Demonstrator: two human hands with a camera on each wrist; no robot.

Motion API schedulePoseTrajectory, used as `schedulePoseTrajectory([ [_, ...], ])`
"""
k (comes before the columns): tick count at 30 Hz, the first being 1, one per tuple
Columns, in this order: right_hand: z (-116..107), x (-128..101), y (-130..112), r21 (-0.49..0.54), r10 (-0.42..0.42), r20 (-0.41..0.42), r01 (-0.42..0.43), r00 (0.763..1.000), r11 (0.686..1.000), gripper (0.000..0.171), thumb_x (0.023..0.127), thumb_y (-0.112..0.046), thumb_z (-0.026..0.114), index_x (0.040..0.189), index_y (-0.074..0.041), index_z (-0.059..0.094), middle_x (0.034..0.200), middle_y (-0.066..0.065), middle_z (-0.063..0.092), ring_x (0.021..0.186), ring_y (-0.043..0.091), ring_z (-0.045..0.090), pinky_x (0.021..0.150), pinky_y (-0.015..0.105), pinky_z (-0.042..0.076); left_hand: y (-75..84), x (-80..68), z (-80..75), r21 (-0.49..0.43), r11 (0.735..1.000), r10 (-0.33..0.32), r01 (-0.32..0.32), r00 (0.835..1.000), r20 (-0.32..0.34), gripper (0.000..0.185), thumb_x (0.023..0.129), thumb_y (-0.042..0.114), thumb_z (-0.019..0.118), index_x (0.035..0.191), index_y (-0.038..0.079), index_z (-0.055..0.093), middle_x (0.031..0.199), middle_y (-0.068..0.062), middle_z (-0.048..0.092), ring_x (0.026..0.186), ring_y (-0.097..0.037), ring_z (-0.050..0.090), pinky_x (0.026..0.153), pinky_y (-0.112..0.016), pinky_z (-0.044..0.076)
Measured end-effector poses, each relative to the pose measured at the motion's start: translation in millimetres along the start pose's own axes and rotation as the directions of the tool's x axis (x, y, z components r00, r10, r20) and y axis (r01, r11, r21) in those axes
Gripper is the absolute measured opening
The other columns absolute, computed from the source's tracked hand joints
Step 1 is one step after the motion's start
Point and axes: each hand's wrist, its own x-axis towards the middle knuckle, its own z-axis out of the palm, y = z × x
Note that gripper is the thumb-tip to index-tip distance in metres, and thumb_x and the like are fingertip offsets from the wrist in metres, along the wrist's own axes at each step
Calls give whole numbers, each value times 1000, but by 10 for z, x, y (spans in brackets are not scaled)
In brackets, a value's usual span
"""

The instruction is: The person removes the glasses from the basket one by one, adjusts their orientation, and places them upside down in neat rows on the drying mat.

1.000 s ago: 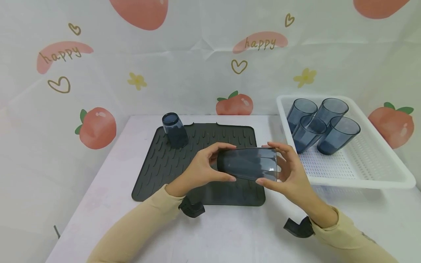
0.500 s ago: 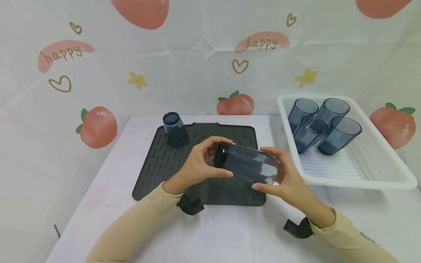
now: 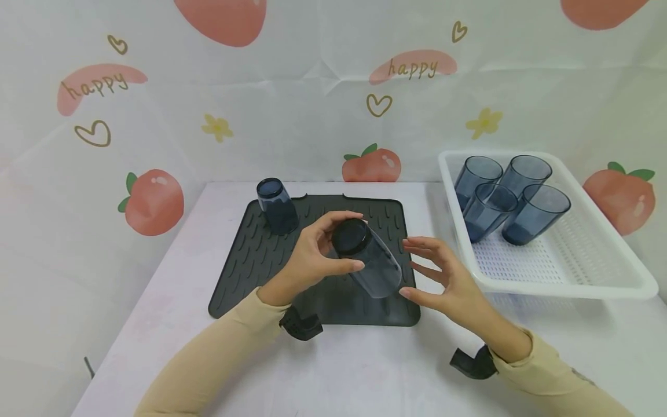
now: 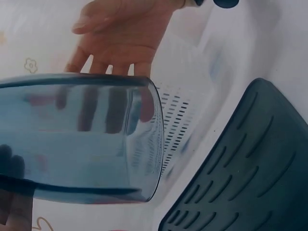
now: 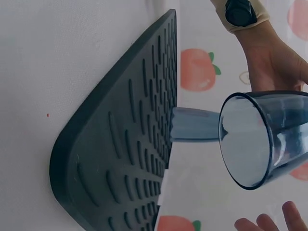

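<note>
My left hand (image 3: 311, 258) grips a blue-grey tinted drinking glass (image 3: 377, 271) near its dark base, thumb on the near side. The glass hangs tilted above a black ridged drying mat (image 3: 239, 284), base up and to the left, mouth down and to the right. Just right of the rim, my right hand (image 3: 449, 279) has its fingers spread around air. In the right wrist view the open mouth of the glass (image 5: 245, 142) shows, with right fingertips (image 5: 265, 222) apart from it. A second glass (image 3: 278, 208) stands upside down at the mat's back left corner.
A white perforated plastic basket (image 3: 568, 288) stands on the right, holding several upright tinted glasses (image 3: 537, 214) in its back left part. The white table (image 3: 354, 370) extends in front of the mat. Behind hangs a white printed cloth (image 3: 292, 87).
The held glass has turned from nearly level to base-up, its mouth swinging downward. My right hand has let go of the rim end; the left keeps its hold.
</note>
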Motion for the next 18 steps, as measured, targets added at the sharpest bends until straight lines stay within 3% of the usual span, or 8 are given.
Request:
schedulePoseTrajectory([
  [9, -24, -7, 25, -63, 52, -36, -54, 998, 997, 55, 83, 4, 72, 131, -5, 48, 132, -5, 51, 123, 2, 51, 98, 18, 47, -19, 17, -14, 7, 1000, -10, 10, 1000, -23, 71, 75, 12, 84, 136, 1, 50, 130, -16, 55, 112, -19, 59, 98, -29, 51],
  [13, -35, -11, 37, -122, 80, -57, -87, 995, 989, 47, 85, 0, 71, 127, -6, 52, 127, -1, 54, 117, 0, 54, 96, 15, 47, -2, 29, -14, 10, 1000, -27, 27, 999, -24, 70, 74, 4, 82, 136, 2, 51, 130, -15, 55, 111, -20, 59, 98, -28, 51],
  [18, -41, -11, 42, -136, 77, -67, -85, 995, 987, 38, 86, 0, 70, 121, -4, 55, 118, 8, 60, 107, 1, 59, 93, 16, 50, 15, 37, -16, 20, 999, -38, 38, 999, -33, 71, 75, 9, 83, 137, 2, 50, 130, -15, 54, 111, -19, 58, 98, -29, 51],
])
